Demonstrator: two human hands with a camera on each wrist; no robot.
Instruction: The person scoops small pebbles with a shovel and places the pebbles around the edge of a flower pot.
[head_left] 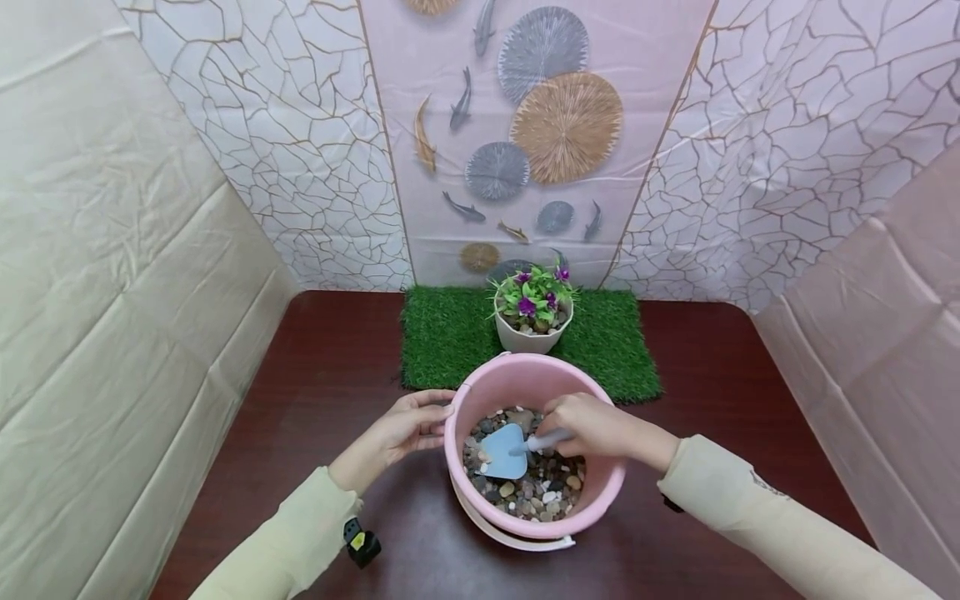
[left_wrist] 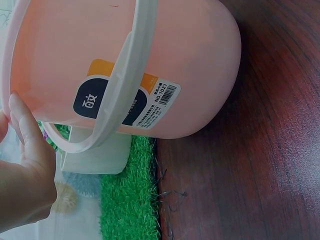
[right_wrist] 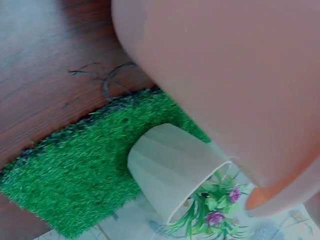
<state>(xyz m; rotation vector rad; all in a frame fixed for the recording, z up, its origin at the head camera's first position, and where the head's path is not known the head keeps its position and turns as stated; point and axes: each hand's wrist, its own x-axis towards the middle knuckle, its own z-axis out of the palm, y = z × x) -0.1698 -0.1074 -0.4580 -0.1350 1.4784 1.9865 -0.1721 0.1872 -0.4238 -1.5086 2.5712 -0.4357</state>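
Note:
Inside a pink bucket (head_left: 534, 527) of mixed pebbles (head_left: 540, 497), my right hand (head_left: 592, 427) grips the grey handle of a small trowel (head_left: 504, 452) with a light blue blade. The blade lies on the pebbles toward the left, a few pale stones at its edge. My left hand (head_left: 411, 427) touches the outside of the rim on the left with fairly straight fingers. From the left wrist, the bucket's label (left_wrist: 161, 100) and white carrying handle (left_wrist: 120, 75) show. The bucket wall hides the right hand in the right wrist view.
Behind the bucket, a white pot (head_left: 531, 340) with a purple-flowered plant (head_left: 534, 296) stands on a green grass mat (head_left: 450, 333). A dark red-brown table (head_left: 330, 358) lies beneath. Patterned sheets (head_left: 315, 150) hang at the back, with plain padded ones at both sides.

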